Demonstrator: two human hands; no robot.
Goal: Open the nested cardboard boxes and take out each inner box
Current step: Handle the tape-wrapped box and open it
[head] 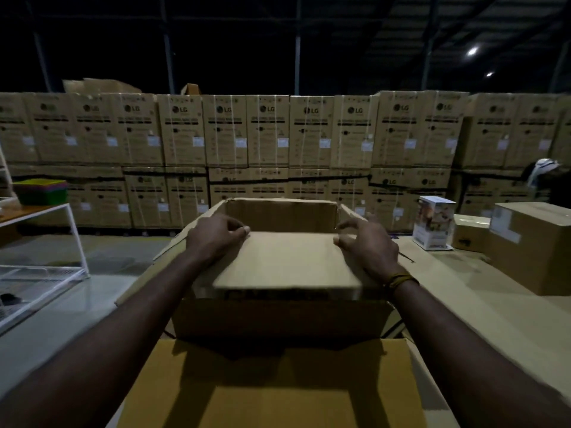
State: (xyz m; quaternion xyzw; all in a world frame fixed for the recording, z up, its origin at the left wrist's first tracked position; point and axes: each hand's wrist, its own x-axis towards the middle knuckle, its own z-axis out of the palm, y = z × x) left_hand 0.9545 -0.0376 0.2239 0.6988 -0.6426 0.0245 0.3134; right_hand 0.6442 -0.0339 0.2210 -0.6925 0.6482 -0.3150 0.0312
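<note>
Both hands gripping inner box

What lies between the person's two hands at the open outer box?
In the head view, the inner box's flat top spans between the left hand and right hand, inside the outer box.

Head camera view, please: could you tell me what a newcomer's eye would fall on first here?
Front and centre, the left hand and right hand grip the far corners of a plain brown inner cardboard box sitting in a larger open brown cardboard box. Behind runs a long wall of stacked tan printed cartons. At right stands a small white printed carton.
</note>
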